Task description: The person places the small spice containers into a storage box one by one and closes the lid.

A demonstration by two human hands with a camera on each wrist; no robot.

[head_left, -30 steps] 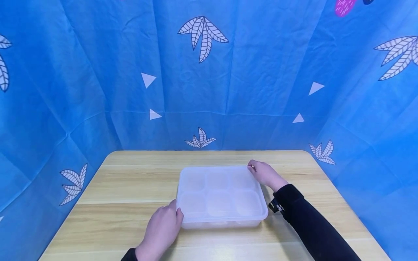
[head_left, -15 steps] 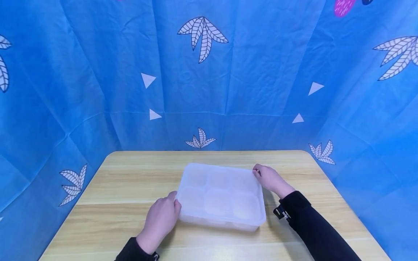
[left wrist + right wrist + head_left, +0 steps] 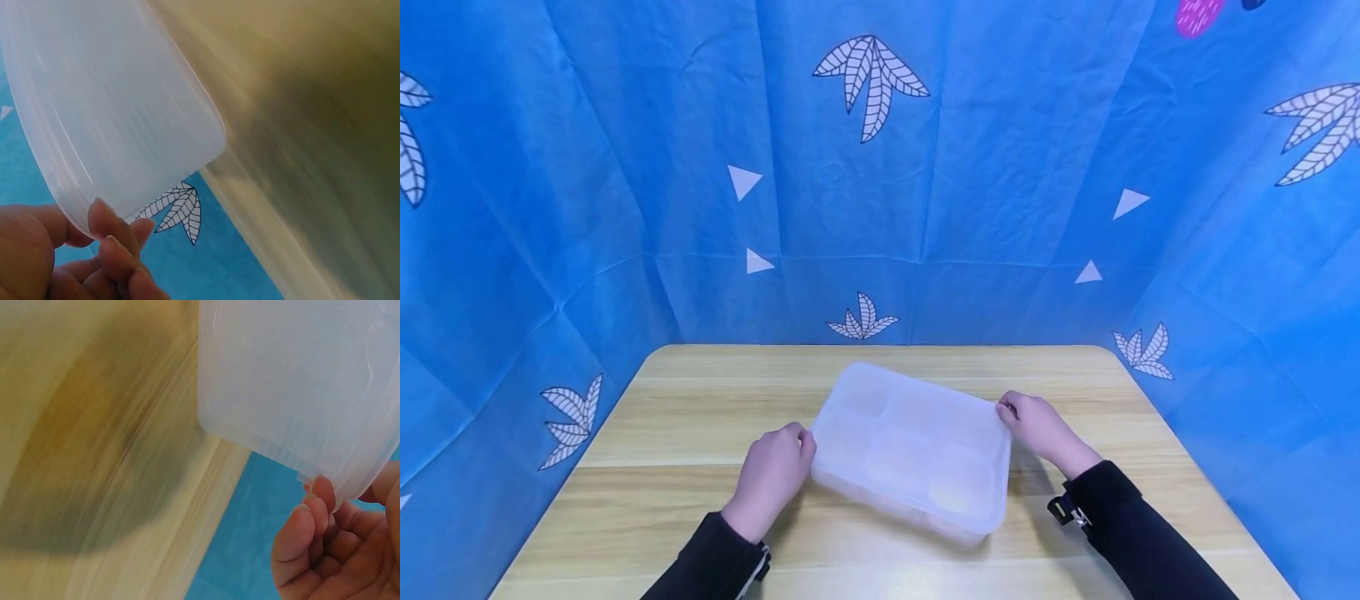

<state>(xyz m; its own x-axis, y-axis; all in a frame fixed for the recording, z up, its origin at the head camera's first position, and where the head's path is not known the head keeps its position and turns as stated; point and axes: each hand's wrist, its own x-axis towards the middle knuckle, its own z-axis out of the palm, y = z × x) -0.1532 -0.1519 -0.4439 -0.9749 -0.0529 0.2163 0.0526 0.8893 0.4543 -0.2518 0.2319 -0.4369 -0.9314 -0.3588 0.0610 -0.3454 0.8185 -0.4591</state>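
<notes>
A translucent white plastic storage box (image 3: 910,454) with six-sectioned rounded cells showing through its top sits turned at an angle over the middle of the table. My left hand (image 3: 775,467) pinches its left corner; in the left wrist view, thumb and fingertips (image 3: 103,219) meet at the rim of the box (image 3: 119,106). At the far right corner, my right hand (image 3: 1037,429) pinches the rim between thumb and fingers. Seen from the right wrist, the fingertips (image 3: 324,490) press the edge beneath the box's corner (image 3: 294,387).
The wooden table (image 3: 700,392) has rounded far corners. Behind it and along both sides hangs a blue curtain (image 3: 1000,167) printed with white leaves and triangles. Black sleeves cover both forearms.
The box has turned clockwise as seen from above. My left hand has moved away from me, while my right hand has shifted rightward and nearer, both still gripping the box.
</notes>
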